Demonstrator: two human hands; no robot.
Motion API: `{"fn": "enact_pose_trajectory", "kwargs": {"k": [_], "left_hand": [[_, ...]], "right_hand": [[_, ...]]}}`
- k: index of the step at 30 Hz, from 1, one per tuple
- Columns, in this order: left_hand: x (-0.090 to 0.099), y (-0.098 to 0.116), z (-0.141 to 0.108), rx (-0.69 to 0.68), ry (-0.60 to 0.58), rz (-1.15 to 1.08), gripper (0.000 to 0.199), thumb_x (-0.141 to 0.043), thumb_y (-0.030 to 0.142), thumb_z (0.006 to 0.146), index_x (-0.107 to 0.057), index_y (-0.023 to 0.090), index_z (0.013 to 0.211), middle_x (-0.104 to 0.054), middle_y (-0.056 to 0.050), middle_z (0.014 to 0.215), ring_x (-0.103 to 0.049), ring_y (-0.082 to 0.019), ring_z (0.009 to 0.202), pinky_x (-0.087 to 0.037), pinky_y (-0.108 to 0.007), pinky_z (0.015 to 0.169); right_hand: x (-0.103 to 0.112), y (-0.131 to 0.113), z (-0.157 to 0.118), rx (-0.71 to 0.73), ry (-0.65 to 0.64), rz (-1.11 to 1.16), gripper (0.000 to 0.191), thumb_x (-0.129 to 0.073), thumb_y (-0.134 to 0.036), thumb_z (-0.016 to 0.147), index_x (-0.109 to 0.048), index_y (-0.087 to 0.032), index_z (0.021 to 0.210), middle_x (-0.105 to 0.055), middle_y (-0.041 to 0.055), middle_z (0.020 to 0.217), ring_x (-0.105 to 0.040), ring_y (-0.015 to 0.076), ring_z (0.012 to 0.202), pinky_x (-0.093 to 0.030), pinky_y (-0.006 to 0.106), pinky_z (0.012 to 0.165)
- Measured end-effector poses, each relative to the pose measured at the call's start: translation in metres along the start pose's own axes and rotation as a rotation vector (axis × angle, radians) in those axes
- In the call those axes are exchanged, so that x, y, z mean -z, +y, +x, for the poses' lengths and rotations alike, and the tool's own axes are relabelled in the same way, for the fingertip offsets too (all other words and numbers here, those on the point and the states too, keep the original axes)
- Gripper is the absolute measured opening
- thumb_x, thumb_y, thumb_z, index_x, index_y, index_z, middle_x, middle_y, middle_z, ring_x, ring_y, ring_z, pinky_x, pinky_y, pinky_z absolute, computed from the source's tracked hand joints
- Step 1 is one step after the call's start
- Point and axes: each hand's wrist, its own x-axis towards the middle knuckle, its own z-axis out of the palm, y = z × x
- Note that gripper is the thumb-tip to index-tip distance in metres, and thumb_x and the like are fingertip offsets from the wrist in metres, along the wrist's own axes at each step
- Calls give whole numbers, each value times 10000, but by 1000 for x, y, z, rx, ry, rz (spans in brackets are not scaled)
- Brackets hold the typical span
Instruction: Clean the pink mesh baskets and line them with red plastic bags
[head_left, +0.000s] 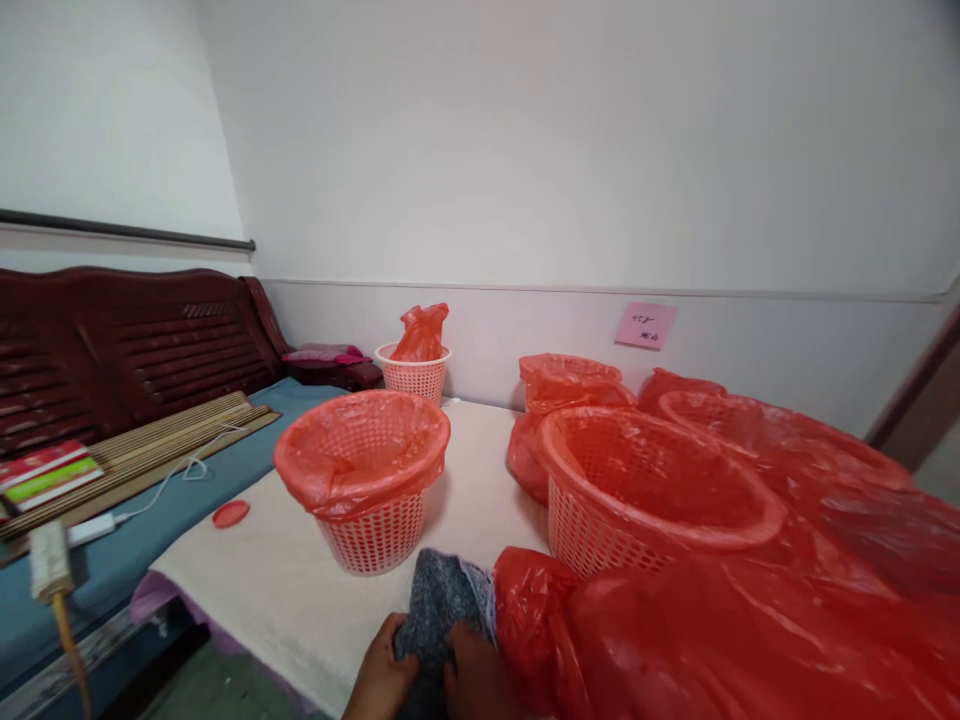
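Note:
A dark grey, speckled cloth [442, 590] with a pale edge is gripped between my two hands at the table's near side. My left hand [386, 672] pinches its left side, thumb on top. From the right, my right hand [474, 675] has its fingers curled onto the same cloth. Just beyond stands a plastic basket [373, 540] lined with a red plastic bag [360, 450]. Close by my right hand lies a full-looking red plastic bag [529, 600], its contents hidden.
A larger lined basket [611, 525] and more bulging red bags [750, 640] crowd the right. At the back are a smaller basket [415, 378] and another lined container [570, 375]. A red lid [230, 514] lies left. Beyond the table edge, a power strip [49, 560] rests by a wooden bench [135, 340].

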Motion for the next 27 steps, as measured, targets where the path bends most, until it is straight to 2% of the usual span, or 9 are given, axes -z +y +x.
{"fn": "enact_pose_trajectory", "kwargs": {"k": [4, 6, 9, 12, 15, 17, 21, 23, 27], "left_hand": [[11, 10, 0, 4, -103, -24, 293, -482, 187, 540, -577, 197, 818, -677, -19, 761, -640, -223, 760, -497, -321, 729], [15, 13, -1, 2, -156, -17, 304, -472, 160, 519, -591, 193, 796, -670, -12, 730, -634, -221, 743, -490, -319, 719], [15, 16, -5, -18, -190, -1, 343, -457, 131, 504, -610, 189, 806, -675, -10, 753, -634, -217, 770, -482, -311, 739], [12, 16, -6, -35, -172, 18, 373, -455, 131, 505, -613, 188, 838, -680, -17, 788, -636, -218, 790, -482, -306, 745], [11, 13, -3, -51, -74, 54, 315, -497, 168, 528, -605, 189, 824, -669, -25, 792, -627, -218, 795, -477, -308, 779], [11, 10, 2, -49, 45, 93, 267, -546, 243, 581, -598, 189, 837, -638, -18, 757, -613, -216, 775, -469, -308, 771], [9, 5, 11, -26, 282, 153, 326, -553, 426, 671, -582, 200, 903, -605, 1, 732, -602, -211, 727, -458, -313, 745], [7, 5, 13, -19, 325, 155, 312, -574, 447, 659, -592, 214, 866, -620, 2, 728, -610, -213, 718, -465, -315, 738], [7, 11, 12, -17, 319, 98, 270, -637, 462, 622, -610, 219, 737, -625, 5, 660, -619, -217, 693, -484, -317, 707]], "right_hand": [[22, -12, 0, 100, 152, 120, 363, -356, -12, 787, -631, -196, 937, -700, 73, 909, -682, 217, 880, -524, 324, 797], [32, -19, 0, 125, 165, 164, 380, -333, -20, 791, -626, -191, 961, -691, 81, 934, -672, 215, 898, -526, 327, 810], [36, -28, -2, 74, 79, 136, 428, -347, 0, 756, -639, -181, 1011, -697, 101, 988, -678, 228, 944, -525, 340, 839], [29, -31, -2, -10, -54, 36, 478, -390, 21, 716, -660, -184, 1053, -711, 128, 1039, -700, 265, 947, -536, 358, 811], [15, -29, 1, -32, -67, -15, 475, -408, 27, 709, -677, -189, 1036, -724, 141, 1007, -714, 300, 904, -548, 384, 752], [5, -27, 5, -50, -38, -44, 461, -402, 32, 725, -683, -193, 1013, -730, 138, 968, -718, 308, 890, -549, 394, 733], [-6, -24, 11, -113, -31, -109, 494, -407, 48, 736, -683, -214, 1052, -743, 129, 973, -724, 299, 903, -553, 388, 738], [-3, -24, 12, -102, -42, -102, 503, -389, 54, 729, -686, -197, 1048, -746, 141, 962, -727, 306, 894, -558, 393, 730], [12, -24, 8, -34, -62, -55, 486, -392, 40, 725, -686, -197, 1030, -752, 138, 940, -738, 282, 848, -565, 353, 708]]}}
